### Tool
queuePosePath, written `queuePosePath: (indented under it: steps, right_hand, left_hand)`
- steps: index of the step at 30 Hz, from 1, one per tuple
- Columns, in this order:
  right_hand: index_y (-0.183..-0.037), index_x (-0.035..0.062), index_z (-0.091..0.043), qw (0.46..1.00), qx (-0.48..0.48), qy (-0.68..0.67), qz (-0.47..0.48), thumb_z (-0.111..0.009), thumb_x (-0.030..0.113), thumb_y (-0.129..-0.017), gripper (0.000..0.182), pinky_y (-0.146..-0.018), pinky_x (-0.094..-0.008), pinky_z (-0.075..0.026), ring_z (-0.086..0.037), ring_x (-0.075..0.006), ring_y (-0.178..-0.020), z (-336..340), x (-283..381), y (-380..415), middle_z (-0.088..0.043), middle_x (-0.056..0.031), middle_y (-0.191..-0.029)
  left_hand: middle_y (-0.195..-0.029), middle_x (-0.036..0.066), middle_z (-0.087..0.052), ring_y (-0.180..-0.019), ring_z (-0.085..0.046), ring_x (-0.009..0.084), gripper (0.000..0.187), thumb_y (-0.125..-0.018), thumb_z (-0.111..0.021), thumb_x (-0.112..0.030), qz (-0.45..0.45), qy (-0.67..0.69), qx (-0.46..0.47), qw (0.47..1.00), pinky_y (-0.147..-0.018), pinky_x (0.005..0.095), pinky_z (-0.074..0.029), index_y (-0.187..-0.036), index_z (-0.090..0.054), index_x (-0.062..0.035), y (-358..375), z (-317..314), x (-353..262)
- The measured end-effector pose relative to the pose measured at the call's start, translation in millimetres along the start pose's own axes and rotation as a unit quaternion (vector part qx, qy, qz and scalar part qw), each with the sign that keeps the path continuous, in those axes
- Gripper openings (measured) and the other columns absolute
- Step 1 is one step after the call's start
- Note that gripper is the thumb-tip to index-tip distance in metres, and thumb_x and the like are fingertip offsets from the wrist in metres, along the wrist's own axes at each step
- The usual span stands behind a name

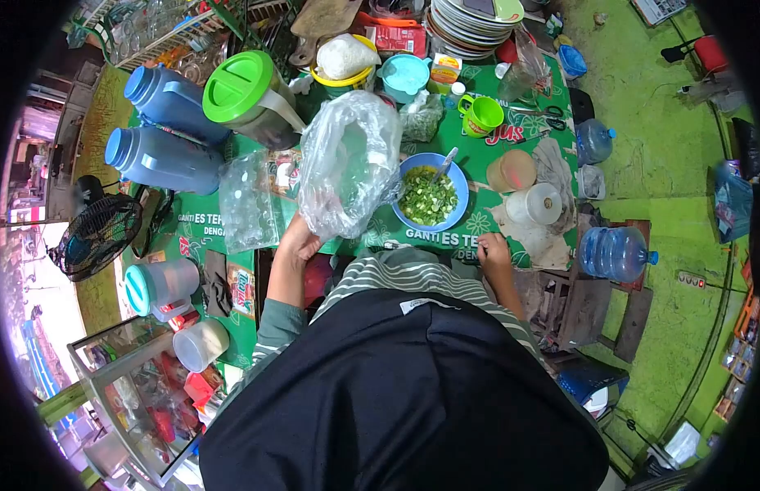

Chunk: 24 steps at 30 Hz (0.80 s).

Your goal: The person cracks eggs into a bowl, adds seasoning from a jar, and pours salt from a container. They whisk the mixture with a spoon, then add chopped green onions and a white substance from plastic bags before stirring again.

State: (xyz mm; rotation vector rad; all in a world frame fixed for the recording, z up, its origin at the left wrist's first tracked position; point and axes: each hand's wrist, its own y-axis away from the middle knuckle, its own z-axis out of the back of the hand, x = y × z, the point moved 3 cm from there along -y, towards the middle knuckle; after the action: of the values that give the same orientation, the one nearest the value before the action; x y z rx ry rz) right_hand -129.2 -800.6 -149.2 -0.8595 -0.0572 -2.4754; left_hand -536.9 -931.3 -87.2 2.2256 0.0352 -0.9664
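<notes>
Near the table's front edge, the left hand [302,239] grasps a clear plastic bag [321,168] low on its near side, fingers mostly hidden by the crinkled film; the bag is raised with its mouth spread wide. Across from it, the right hand [494,248] rests at the edge of the green printed tablecloth [488,196], fingers curled; whether it pinches anything, I cannot tell.

Just right of the bag sits a blue bowl [464,200] of chopped greens [429,200], with a spoon [447,161] leaning on its far rim. Left of the bag lies a flat sheet of clear plastic [247,204]. Beyond the bowl, to the right, stands a lime-green mug [482,116], with black-handled scissors [553,119] farther right. Two round tubs, one tan [511,171] and one white [535,204], stand beside a crumpled grey cloth [556,168]. Farther out are a green-lidded pitcher [241,86], two blue jugs and, at the back, stacked plates [470,29].
</notes>
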Motion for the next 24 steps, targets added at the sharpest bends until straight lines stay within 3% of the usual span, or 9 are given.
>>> queuePosePath:
  steps: [3,5,7,9,13,16,18,22,24]
  right_hand:
    - [-0.094,0.0043,-0.062,0.999,0.028,0.035,-0.002,-0.063,-0.002,-0.077,0.018,-0.076,-0.0462,-0.047,-0.058,-0.0374,-0.086,10,8,-9,-0.059,-0.0163,-0.086]
    - [-0.094,0.0040,-0.062,0.999,0.024,0.043,0.006,-0.063,-0.002,-0.077,0.018,-0.075,-0.0447,-0.048,-0.059,-0.0358,-0.084,9,5,-13,-0.060,-0.0157,-0.086]
    - [-0.095,0.0038,-0.061,0.998,0.020,0.049,0.013,-0.064,-0.002,-0.078,0.018,-0.074,-0.0431,-0.049,-0.060,-0.0342,-0.082,11,10,-19,-0.061,-0.0151,-0.086]
    - [-0.097,0.0025,-0.061,0.990,-0.019,-0.098,-0.097,-0.065,-0.001,-0.081,0.017,-0.074,-0.0385,-0.051,-0.064,-0.0292,-0.083,17,18,-38,-0.064,-0.0137,-0.089]
    - [-0.098,0.0019,-0.061,0.966,-0.062,-0.228,-0.109,-0.066,0.000,-0.086,0.013,-0.074,-0.0351,-0.052,-0.067,-0.0240,-0.085,44,95,-89,-0.067,-0.0118,-0.091]
    - [-0.102,0.0027,-0.064,0.979,0.018,-0.202,-0.019,-0.064,0.002,-0.089,0.014,-0.076,-0.0366,-0.052,-0.067,-0.0275,-0.088,38,123,-122,-0.068,-0.0145,-0.091]
    - [-0.110,0.0038,-0.066,0.990,0.068,-0.119,0.033,-0.059,0.006,-0.094,0.018,-0.079,-0.0360,-0.053,-0.069,-0.0298,-0.092,30,132,-149,-0.071,-0.0154,-0.102]
    - [-0.112,0.0059,-0.068,0.992,0.011,-0.079,0.100,-0.056,0.016,-0.097,0.023,-0.080,-0.0434,-0.053,-0.068,-0.0366,-0.092,11,140,-234,-0.071,-0.0165,-0.104]
    - [-0.106,0.0046,-0.071,0.994,0.100,-0.028,0.036,-0.060,0.026,-0.094,0.026,-0.079,-0.0454,-0.053,-0.068,-0.0377,-0.092,-15,130,-278,-0.070,-0.0191,-0.102]
  left_hand:
    - [-0.110,0.007,-0.064,-0.094,-0.067,0.0186,0.032,-0.100,-0.057,-0.025,0.048,0.023,0.015,0.998,-0.076,0.0323,-0.060,-0.126,-0.054,-0.0065,4,26,17]
    - [-0.113,0.008,-0.064,-0.093,-0.068,0.0196,0.031,-0.101,-0.055,-0.025,0.088,0.007,-0.078,0.993,-0.074,0.0330,-0.060,-0.126,-0.053,-0.0068,11,44,30]
    - [-0.116,0.008,-0.063,-0.097,-0.067,0.0203,0.033,-0.102,-0.051,-0.029,0.093,0.032,-0.075,0.992,-0.076,0.0342,-0.060,-0.126,-0.053,-0.0076,15,67,50]
    - [-0.119,0.009,-0.062,-0.101,-0.066,0.0210,0.035,-0.103,-0.048,-0.034,0.090,0.060,-0.072,0.992,-0.078,0.0354,-0.060,-0.127,-0.053,-0.0084,11,81,65]
    - [-0.133,0.008,-0.055,-0.120,-0.055,0.0271,0.049,-0.103,-0.037,-0.047,0.069,0.078,-0.150,0.983,-0.096,0.0467,-0.047,-0.134,-0.049,-0.0121,10,69,64]
    - [-0.135,0.013,-0.053,-0.122,-0.052,0.0287,0.053,-0.104,-0.034,-0.046,0.005,-0.034,-0.330,0.943,-0.103,0.0456,-0.038,-0.138,-0.048,-0.0082,-3,81,69]
    - [-0.133,0.016,-0.053,-0.120,-0.051,0.0288,0.055,-0.104,-0.032,-0.047,-0.071,-0.040,-0.341,0.937,-0.104,0.0440,-0.037,-0.137,-0.048,-0.0050,-31,123,88]
    - [-0.124,0.021,-0.053,-0.114,-0.052,0.0285,0.060,-0.106,-0.027,-0.046,-0.221,-0.119,-0.399,0.882,-0.103,0.0392,-0.037,-0.131,-0.049,0.0038,-14,89,65]
    - [-0.123,0.021,-0.054,-0.114,-0.052,0.0306,0.055,-0.107,-0.030,-0.042,-0.264,-0.177,-0.412,0.854,-0.102,0.0397,-0.036,-0.131,-0.049,0.0040,-11,89,60]
